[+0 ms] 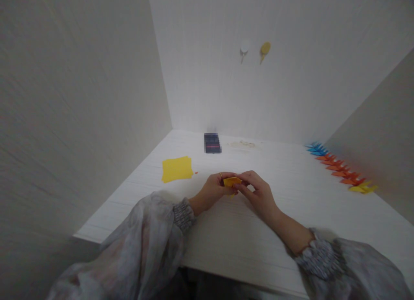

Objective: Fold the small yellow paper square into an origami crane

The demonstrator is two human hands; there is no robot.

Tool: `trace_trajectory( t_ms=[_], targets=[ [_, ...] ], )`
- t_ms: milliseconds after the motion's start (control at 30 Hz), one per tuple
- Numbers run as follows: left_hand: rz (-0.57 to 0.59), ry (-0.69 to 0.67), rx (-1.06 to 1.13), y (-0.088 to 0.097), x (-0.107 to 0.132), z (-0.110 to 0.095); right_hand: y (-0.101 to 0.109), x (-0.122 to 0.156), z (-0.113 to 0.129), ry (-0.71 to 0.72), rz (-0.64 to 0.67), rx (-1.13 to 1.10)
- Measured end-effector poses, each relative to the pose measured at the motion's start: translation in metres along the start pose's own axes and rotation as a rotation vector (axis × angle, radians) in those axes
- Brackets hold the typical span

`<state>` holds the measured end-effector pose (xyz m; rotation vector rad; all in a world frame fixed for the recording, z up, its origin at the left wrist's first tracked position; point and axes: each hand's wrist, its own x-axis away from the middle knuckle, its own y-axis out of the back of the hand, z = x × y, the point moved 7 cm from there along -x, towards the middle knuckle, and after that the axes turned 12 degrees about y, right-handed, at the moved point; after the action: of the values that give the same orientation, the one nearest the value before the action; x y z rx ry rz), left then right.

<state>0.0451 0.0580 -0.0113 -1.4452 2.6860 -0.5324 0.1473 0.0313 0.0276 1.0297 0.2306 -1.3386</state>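
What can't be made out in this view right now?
Head view only:
folded yellow paper: mostly covered by the left hand and right hand, so its shape is unclear.
dark object at the back: blurred, unidentifiable.
coloured paper pieces on the right: too small to tell their form.

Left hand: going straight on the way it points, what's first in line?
The folded yellow paper that the left hand pinches; probably right behind it, the right hand. Depth is unclear.
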Motion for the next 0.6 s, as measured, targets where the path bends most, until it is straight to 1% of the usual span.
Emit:
trace_trajectory(
  t_ms=[133, 300, 467, 600],
  targets=[
    [0.031, -0.002, -0.081, -0.0027, 0.0004, -0.0017, 0.0012, -0.0024, 0.0079, 0.056, 0.013, 0.070],
    [-0.034, 0.014, -0.132, 0.0023, -0.0013, 0.0015, 0.0006, -0.0014, 0.0094, 0.081, 0.007, 0.112],
    [-0.042, 0.019, -0.101, 0.0017, -0.0010, 0.0028, 0.0012, 0.0001, 0.0124, 0.123, -0.004, 0.163],
    [-0.035, 0.013, -0.013, 0.0003, -0.0010, 0.0024, 0.0029, -0.0001, 0.0116, 0.122, -0.019, 0.198]
  ],
)
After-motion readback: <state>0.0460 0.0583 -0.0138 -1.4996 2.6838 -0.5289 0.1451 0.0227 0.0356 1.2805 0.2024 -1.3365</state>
